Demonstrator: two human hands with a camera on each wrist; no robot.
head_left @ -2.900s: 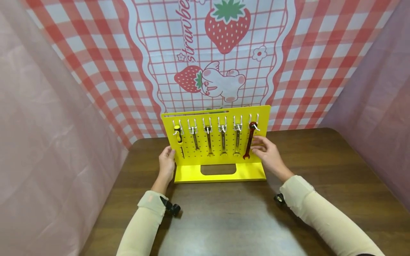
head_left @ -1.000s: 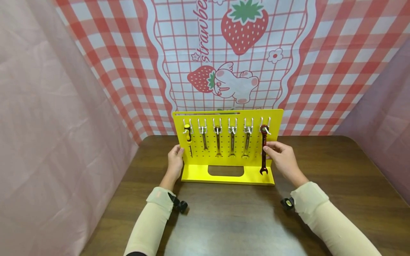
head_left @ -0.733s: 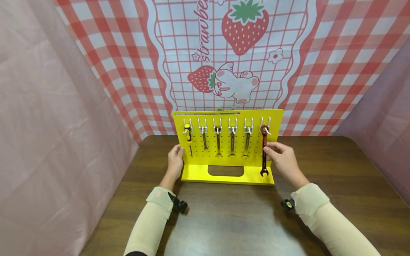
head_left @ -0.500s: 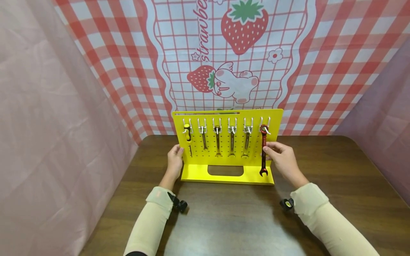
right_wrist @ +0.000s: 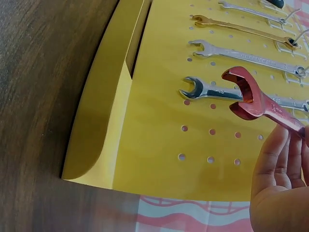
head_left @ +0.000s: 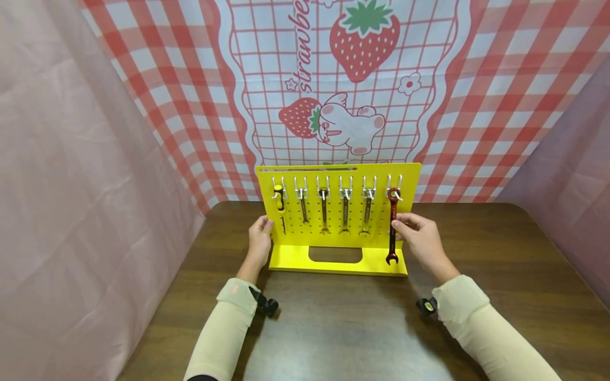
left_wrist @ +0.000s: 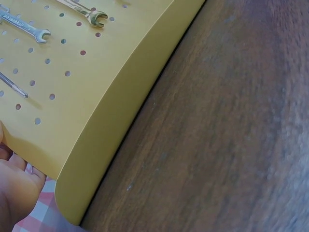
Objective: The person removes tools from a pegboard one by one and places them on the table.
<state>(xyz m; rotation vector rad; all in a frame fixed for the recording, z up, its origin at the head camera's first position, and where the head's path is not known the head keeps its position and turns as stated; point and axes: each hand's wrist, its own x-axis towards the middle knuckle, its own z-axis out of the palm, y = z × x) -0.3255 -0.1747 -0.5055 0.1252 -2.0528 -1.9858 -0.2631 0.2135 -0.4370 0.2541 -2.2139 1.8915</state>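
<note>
- Table [head_left: 500, 275], dark wood, across the lower half of the head view; no shift against the earlier frames.
- Pegboard [head_left: 410, 180], yellow, upright at frame centre on the table, in the same spot as half a second ago; nearly three seconds ago seen lower and further left in the frame.
- Left hand [head_left: 259, 244] at the pegboard's left edge, fingers wrapped on that edge, gripping it; unchanged from every earlier frame. Only a bit of palm at lower left in the left wrist view.
- Right hand [head_left: 421, 238] at the pegboard's right edge, thumb and fingers pinching the red wrench; a shade lower in the frame than half a second ago.
- Red wrench [head_left: 392, 227] hanging straight down from the rightmost hook, open jaw over the yellow base; ring end on the hook, same as a second ago. Nearly three seconds ago slanted, lower end swung left, hand merely beside it.
- Right wrist view: red wrench [right_wrist: 256, 101] lifted slightly off the board face, fingers [right_wrist: 275, 159] under its shank.
- Four steel wrenches and a screwdriver [head_left: 279, 203] on the other hooks, undisturbed.
</note>
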